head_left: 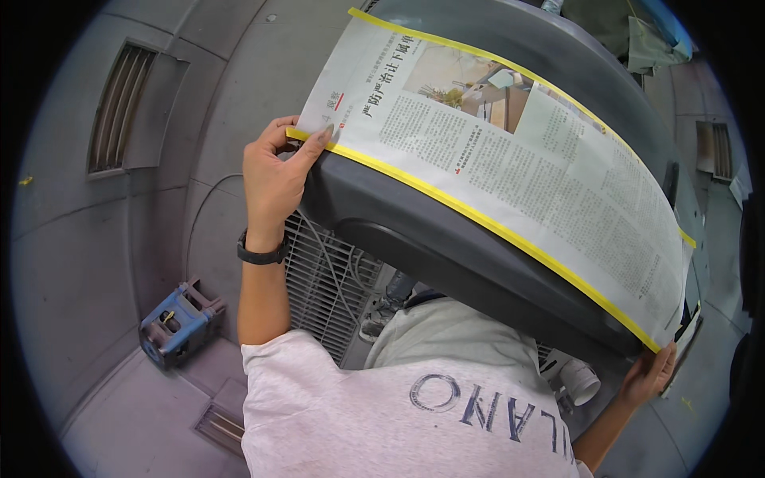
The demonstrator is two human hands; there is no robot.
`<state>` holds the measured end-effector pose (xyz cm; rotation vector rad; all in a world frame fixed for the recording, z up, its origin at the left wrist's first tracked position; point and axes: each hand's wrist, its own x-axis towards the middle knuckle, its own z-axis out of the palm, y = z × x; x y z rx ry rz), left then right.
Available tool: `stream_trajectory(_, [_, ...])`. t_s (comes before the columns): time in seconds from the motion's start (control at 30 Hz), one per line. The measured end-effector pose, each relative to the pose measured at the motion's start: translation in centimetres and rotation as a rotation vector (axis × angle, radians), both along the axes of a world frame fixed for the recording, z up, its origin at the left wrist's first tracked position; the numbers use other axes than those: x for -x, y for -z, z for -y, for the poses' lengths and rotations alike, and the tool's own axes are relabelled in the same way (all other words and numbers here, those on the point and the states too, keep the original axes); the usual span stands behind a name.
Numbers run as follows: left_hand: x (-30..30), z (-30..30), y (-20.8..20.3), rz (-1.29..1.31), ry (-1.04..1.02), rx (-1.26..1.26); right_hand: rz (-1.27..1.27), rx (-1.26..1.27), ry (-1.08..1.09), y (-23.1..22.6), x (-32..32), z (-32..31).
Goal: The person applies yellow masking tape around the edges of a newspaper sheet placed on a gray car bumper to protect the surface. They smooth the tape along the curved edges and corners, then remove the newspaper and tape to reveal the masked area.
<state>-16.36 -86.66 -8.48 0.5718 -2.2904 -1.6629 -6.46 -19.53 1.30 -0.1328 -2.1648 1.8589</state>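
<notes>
A sheet of newspaper (pixel 510 151) lies over a dark grey curved panel (pixel 446 231) that looks like a bumper. Strips of yellow masking tape (pixel 478 213) run along its near and far long edges. At the left end of the near strip, my left hand (pixel 275 175) pinches the tape and paper corner, thumb on top and fingers curled beneath. My right hand (pixel 649 374) is closed at the strip's other end, by the sheet's lower right corner; its fingertips are partly hidden. Between my hands the tape follows the panel's curved edge.
A blue metal stand or tool (pixel 179 323) rests on the floor at left. Floor grating (pixel 323 279) shows below the panel. A white cup-like cylinder (pixel 579 381) is near my right forearm. Louvred vents (pixel 121 107) sit in the grey wall. Draped material (pixel 657 40) hangs at far right.
</notes>
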Motion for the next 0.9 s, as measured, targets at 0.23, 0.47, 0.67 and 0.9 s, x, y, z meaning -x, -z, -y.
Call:
stream_trajectory(0.23, [0.4,-0.3,-1.7,0.093,0.025,0.248,0.035,-0.094,0.027,-0.6,0.9,2.0])
stream_trajectory(0.47, [-0.9,-1.7,-1.4,-0.37,-0.028,0.75,0.025,-0.12,0.004,-0.4,0.9,2.3])
stream_trajectory(0.67, [-3.4,-2.7,-0.1,-0.356,0.254,0.749,0.065,-0.051,0.02,-0.7,0.8,1.6])
stream_trajectory(0.9, [-2.0,-2.7,-0.8,-0.22,0.304,0.791,0.068,-0.062,-0.027,-0.9,1.7,1.9])
